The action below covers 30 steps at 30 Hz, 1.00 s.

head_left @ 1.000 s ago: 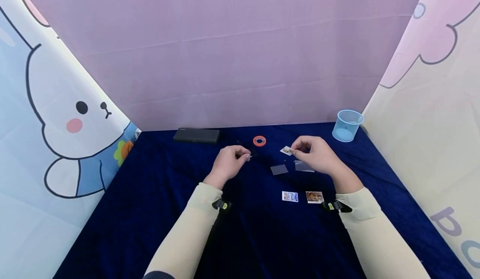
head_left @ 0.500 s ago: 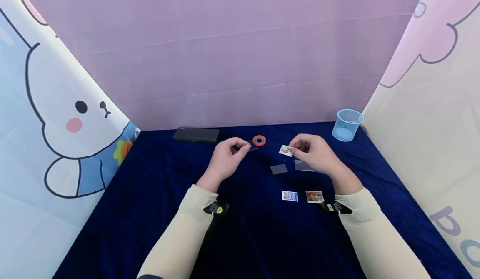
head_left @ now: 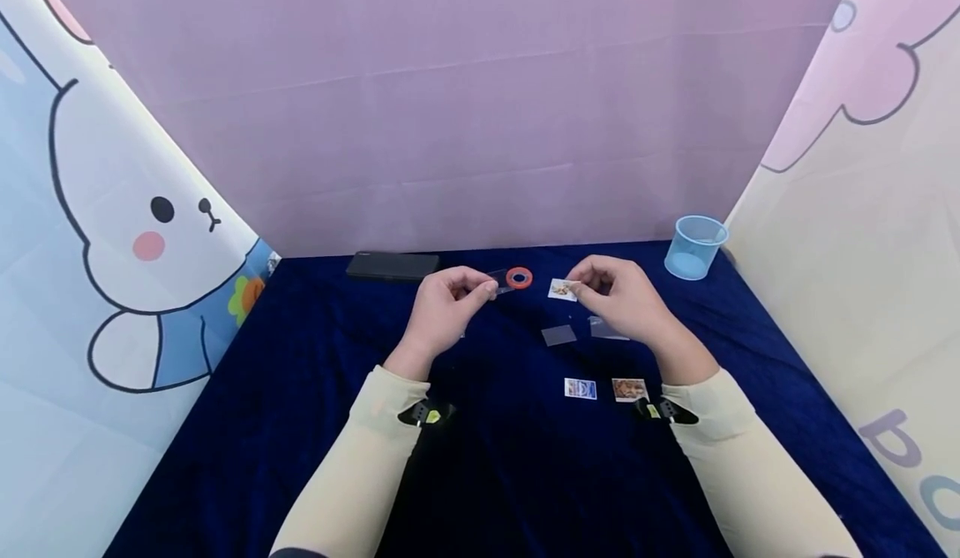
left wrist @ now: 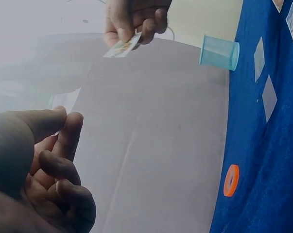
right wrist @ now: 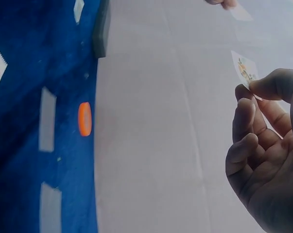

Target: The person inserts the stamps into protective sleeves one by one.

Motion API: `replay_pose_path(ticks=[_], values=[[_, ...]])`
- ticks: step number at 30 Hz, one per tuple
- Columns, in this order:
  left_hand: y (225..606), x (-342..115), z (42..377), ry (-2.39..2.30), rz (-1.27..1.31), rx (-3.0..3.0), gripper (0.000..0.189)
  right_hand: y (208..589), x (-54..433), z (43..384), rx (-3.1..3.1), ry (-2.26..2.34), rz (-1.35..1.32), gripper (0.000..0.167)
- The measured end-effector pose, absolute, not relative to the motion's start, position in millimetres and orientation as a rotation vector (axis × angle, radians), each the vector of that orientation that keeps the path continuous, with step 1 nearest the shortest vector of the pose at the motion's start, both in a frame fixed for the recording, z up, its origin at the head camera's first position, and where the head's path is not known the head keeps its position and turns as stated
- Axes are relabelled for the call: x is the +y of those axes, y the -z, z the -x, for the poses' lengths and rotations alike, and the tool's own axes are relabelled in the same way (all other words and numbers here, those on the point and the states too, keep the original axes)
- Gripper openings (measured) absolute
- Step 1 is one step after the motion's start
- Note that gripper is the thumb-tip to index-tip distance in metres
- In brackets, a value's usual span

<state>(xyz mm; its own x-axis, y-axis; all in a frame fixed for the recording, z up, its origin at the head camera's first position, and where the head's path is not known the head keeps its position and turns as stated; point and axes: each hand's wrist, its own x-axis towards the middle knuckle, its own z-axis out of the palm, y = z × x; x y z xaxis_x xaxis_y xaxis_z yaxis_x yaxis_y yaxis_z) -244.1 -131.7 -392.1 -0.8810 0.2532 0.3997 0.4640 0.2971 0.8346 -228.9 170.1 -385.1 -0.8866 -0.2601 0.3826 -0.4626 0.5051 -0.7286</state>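
Between thumb and forefinger my left hand (head_left: 441,312) pinches a small clear plastic sleeve (left wrist: 66,99), held up above the table. My right hand (head_left: 624,298) pinches a postage stamp (head_left: 562,289) by its edge, its printed picture partly showing in the right wrist view. A gap separates the sleeve and the stamp. Two more stamps, a blue one (head_left: 581,389) and a brown one (head_left: 627,389), lie near my right wrist. Two clear sleeves lie flat on the cloth: one (head_left: 558,335) between the hands, another (head_left: 606,329) partly below the right hand.
An orange-red tape roll (head_left: 519,278) lies behind the sleeves. Farther back on the left is a flat black case (head_left: 393,266). A blue see-through cup (head_left: 695,248) stands at the back right. Dark blue cloth (head_left: 495,475) covers the table, with fabric walls around it.
My left hand has risen and shifted slightly left, bringing the clear sleeve into plainer view. The right hand has moved up and left with the stamp.
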Motion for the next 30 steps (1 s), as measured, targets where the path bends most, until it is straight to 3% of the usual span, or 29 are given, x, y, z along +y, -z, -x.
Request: replay_pose_path(ticks=[18,25,30], values=[[393,-128,245,1.534,0.675,-2.428,0.031,371,140,223,-2.373,-1.422,-0.583,0.008],[394,-126,246,1.537,0.693,-2.454,0.021,347,131,201,-2.330,-1.430,-0.626,0.008],[395,-127,245,1.571,0.689,-2.458,0.018,349,133,202,-2.343,-1.431,-0.616,0.009]])
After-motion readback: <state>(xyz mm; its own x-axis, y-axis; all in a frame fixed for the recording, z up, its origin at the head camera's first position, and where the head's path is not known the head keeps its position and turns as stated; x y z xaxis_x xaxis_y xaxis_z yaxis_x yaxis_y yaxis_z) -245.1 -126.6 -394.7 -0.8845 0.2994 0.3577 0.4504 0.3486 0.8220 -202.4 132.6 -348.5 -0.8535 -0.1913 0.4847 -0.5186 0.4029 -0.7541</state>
